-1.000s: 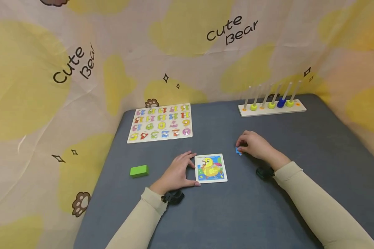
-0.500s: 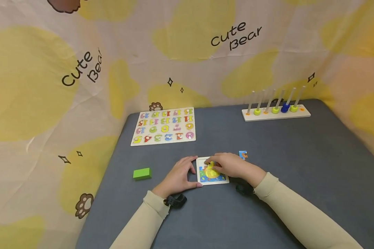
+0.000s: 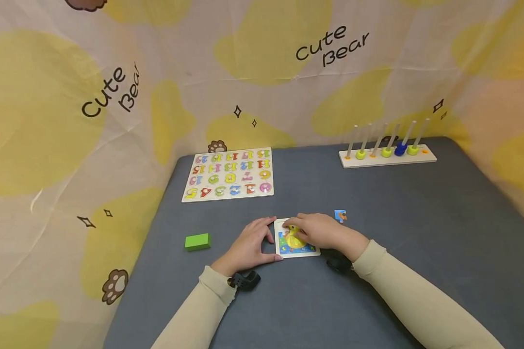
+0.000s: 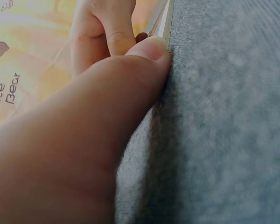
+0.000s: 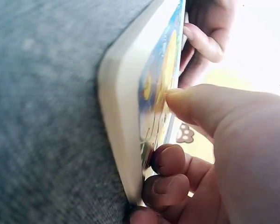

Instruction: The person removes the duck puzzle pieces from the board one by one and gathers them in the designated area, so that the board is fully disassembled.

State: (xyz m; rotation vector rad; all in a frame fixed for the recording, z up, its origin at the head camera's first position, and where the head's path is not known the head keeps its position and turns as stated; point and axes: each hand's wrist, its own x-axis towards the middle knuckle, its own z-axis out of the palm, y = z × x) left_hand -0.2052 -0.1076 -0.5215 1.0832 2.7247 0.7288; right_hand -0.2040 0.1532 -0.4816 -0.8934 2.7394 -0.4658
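Note:
A small square duck jigsaw puzzle (image 3: 293, 245) lies on the table in a white frame. My left hand (image 3: 249, 245) holds its left side, thumb at the near corner and forefinger at the far corner. In the left wrist view the thumb (image 4: 147, 58) rests on the frame's edge. Over the puzzle's upper part is my right hand (image 3: 320, 231), its bent fingertips touching the picture and covering some of it. The right wrist view shows the thumb (image 5: 191, 105) and fingers apart on the picture. A pale bare patch shows at the upper left. One loose blue-and-orange puzzle piece (image 3: 340, 215) lies beyond the right wrist.
A number puzzle board (image 3: 228, 175) lies at the back left. At the back right stands a white peg stand (image 3: 388, 160) with green and blue beads. A green block (image 3: 197, 242) sits left of the left hand. A patterned cloth (image 3: 262, 63) hangs behind the grey table (image 3: 305, 305).
My right hand has let go of the loose blue piece on the table and moved left onto the duck puzzle. My left hand stays at the frame.

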